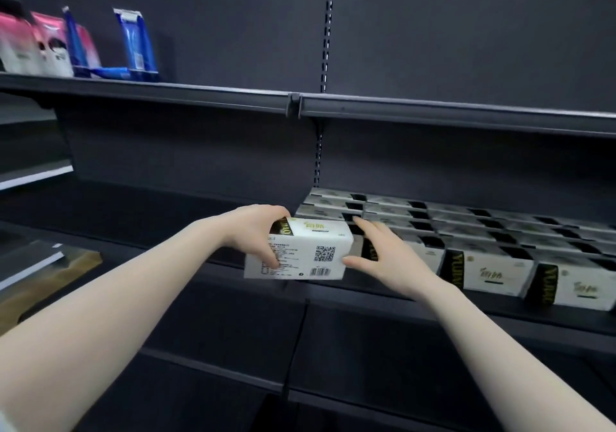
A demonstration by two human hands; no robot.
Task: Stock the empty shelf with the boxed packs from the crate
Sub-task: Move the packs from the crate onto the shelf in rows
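Left hand (256, 231) grips white boxed pack (300, 251) above shelf edge (383, 295), just left of stocked pack rows (483, 231). Right hand (383, 255) open, thumb touching pack's right end.

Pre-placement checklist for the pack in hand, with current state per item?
1. Grip: left hand holds the white pack with fingers curled round its left end. Ok.
2. Support: right hand has straight fingers against the pack's right side. Ok.
3. Landing spot: the shelf left of the stocked packs is bare. Ok.
4. Orientation: the barcode and QR face is toward the camera, while the stocked packs show logo fronts. Not ok.
5. Headroom: open space below the upper shelf. Ok.
6. Crate supply: the crate is not in view. Cannot tell.
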